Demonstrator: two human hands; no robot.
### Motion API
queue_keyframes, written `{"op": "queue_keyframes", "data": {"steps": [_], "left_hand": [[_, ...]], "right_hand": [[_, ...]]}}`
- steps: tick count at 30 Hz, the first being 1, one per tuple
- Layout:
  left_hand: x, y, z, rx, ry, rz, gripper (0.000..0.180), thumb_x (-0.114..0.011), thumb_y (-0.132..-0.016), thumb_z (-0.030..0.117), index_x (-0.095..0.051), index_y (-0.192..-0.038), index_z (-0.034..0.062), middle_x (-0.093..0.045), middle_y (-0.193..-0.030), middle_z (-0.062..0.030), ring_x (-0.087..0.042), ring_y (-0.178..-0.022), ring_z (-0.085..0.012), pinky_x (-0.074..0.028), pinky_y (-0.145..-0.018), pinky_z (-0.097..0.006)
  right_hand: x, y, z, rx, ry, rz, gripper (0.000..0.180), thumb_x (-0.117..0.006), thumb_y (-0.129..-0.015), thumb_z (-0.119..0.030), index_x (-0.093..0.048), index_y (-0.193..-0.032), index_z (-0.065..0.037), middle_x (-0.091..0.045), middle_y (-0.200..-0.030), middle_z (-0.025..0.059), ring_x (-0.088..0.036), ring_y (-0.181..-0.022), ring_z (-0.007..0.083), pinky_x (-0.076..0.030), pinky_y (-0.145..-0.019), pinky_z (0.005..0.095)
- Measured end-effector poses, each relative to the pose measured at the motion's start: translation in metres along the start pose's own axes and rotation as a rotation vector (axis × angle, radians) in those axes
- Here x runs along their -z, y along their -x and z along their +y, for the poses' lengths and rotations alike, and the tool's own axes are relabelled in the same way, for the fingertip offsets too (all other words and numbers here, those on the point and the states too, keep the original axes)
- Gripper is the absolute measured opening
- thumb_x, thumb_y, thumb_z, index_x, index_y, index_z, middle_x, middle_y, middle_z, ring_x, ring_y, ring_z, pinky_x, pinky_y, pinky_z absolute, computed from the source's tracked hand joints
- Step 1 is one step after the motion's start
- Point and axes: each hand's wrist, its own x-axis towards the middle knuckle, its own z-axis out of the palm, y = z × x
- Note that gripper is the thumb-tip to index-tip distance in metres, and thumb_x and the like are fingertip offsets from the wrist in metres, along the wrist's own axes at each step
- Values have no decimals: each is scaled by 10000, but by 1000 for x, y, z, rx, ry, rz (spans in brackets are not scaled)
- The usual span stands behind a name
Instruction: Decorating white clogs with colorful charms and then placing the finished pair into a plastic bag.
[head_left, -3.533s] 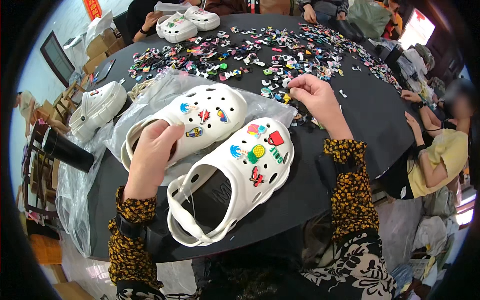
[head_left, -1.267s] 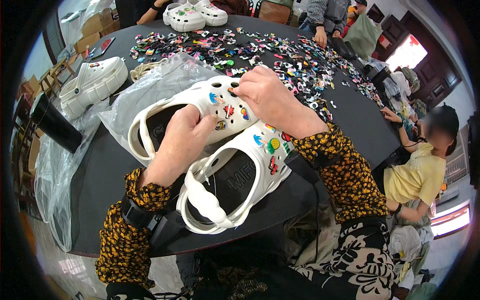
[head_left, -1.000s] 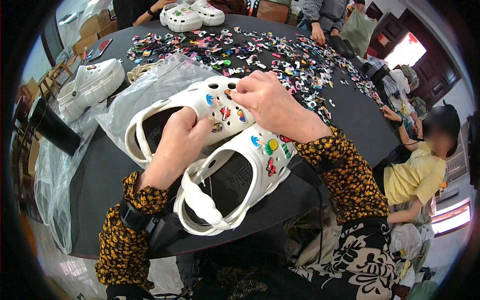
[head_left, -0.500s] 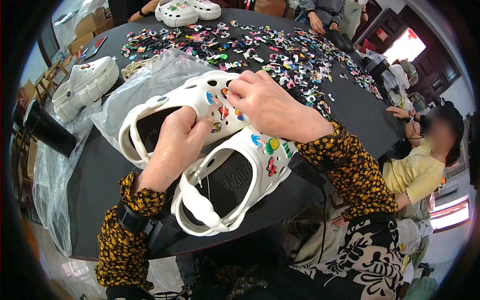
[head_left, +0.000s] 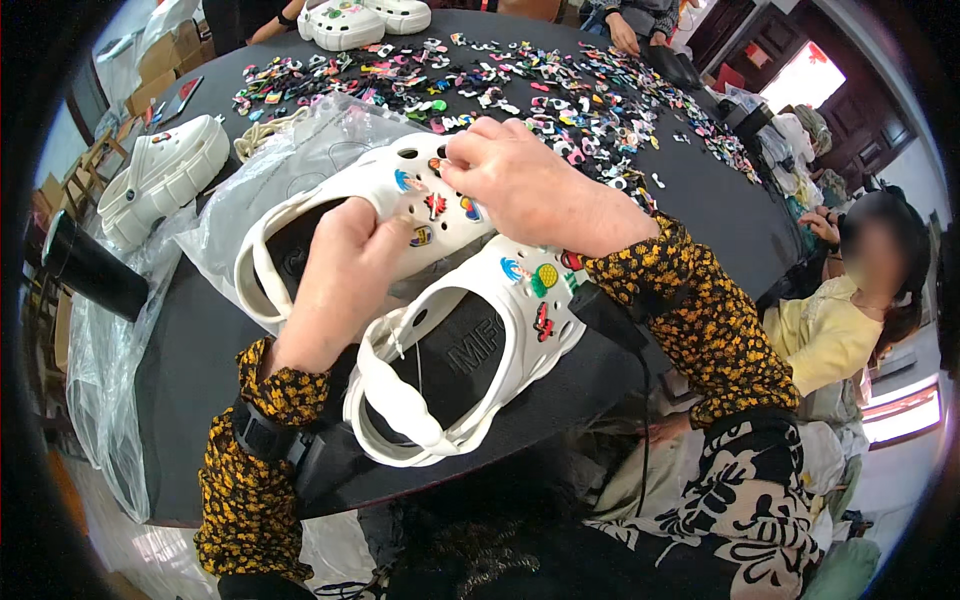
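Observation:
Two white foam clogs with colourful charms lie side by side in front of me. My left hand (head_left: 345,265) is closed on the far clog (head_left: 370,185), its fingers inside the opening and its thumb on the upper. My right hand (head_left: 540,185) is at that clog's toe, thumb and fingers pinched against the holes; what they hold, if anything, is hidden. Several charms, among them a red one (head_left: 434,206) and a blue-haired figure (head_left: 408,181), sit in its upper. The near clog (head_left: 400,410) carries a pineapple charm (head_left: 544,279) and others, its toe partly behind my right sleeve.
A wide heap of loose charms (head_left: 560,110) covers the far part of the dark table (head_left: 230,420). Clear plastic bags (head_left: 250,205), another white clog (head_left: 165,175) and a black cylinder (head_left: 95,265) stand left. More clogs (head_left: 345,25) are at the back. Other people sit around the table.
My right hand stays pinched at the far clog's toe, with its fingers shifted slightly. My left hand keeps its hold. The whole view has moved a little.

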Motion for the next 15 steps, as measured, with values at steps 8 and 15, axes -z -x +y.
{"op": "queue_keyframes", "data": {"steps": [8,15], "left_hand": [[1,1,8,16,66,-104,292,-531,-853,126,-600,-1040,-87,-643,-949,-68,-570,-847,-89,-459,-762,-243],[-3,-3,-5,15,167,-59,268,-540,-845,112,-602,-1002,-96,-647,-877,-59,-556,-784,-85,-451,-702,-250]], "right_hand": [[-9,-3,19,-145,-294,266,137,-583,-777,-59,-640,-888,-1,-625,-874,153,-570,-873,302,-428,-851,384],[12,40,45,-433,-427,370,147,-579,-792,-37,-627,-917,25,-637,-832,135,-628,-771,215,-486,-705,304]]}}
